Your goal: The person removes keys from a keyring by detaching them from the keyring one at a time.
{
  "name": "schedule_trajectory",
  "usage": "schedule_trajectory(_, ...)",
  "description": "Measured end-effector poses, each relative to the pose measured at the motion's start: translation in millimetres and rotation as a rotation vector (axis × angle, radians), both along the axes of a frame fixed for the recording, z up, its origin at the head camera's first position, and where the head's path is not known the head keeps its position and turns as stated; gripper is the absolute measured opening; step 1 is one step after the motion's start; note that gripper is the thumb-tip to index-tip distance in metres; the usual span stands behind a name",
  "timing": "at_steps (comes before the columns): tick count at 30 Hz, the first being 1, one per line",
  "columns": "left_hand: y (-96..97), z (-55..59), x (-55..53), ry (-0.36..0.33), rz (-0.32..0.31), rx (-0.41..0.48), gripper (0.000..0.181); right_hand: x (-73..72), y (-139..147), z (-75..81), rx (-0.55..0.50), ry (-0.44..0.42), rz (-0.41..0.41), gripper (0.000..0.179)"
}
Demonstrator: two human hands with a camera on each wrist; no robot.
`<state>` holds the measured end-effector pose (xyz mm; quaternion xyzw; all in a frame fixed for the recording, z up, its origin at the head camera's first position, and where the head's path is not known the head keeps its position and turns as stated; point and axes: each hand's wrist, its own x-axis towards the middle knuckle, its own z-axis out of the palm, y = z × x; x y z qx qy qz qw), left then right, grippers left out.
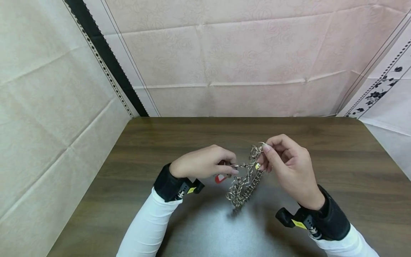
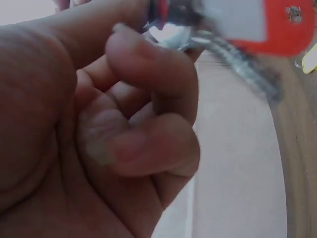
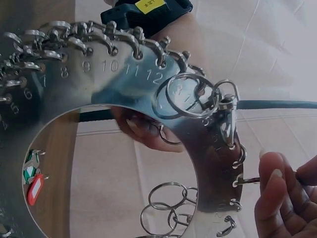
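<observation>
A round metal key-holder plate with numbered holes carries many clips and split rings along its edge. It hangs between both hands, seen nearly edge-on in the head view. My right hand pinches a small ring at its rim between thumb and index finger. To the left, my left hand pinches a red key tag by its metal fitting, at the plate's side. Close up in the left wrist view, the tag has a white label, and a blurred silver piece juts out beside it.
The brown wooden table lies beneath both hands. Green tags show through the plate's opening, and a yellow tag is by the right fingers. Pale patterned cloth hangs behind the table and along its left.
</observation>
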<state>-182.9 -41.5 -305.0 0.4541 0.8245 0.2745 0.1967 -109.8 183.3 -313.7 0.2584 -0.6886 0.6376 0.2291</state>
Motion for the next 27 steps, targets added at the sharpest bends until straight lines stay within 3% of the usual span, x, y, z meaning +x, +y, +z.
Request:
schedule_trajectory(6,-8.6,3.6,-3.4,0.055,0.065,0.017,0.014,-0.8,0,-1.1,0.013,-0.012,-0.016,0.007)
schedule_trajectory(13,-13.1,7.8,-4.7,0.097,0.144,0.136,0.012,-3.0,0,-2.8,0.027,-0.017,-0.024,0.006)
schedule_trajectory(20,-9.0,9.1,-4.0,0.253,0.145,0.277,0.015,-4.9,0,-4.1,0.064,-0.074,-0.035,0.007)
schedule_trajectory(27,-2.4,6.8,0.0,0.208,0.188,0.391,0.011,-5.0,0,-5.2,0.089,-0.079,-0.067,0.007)
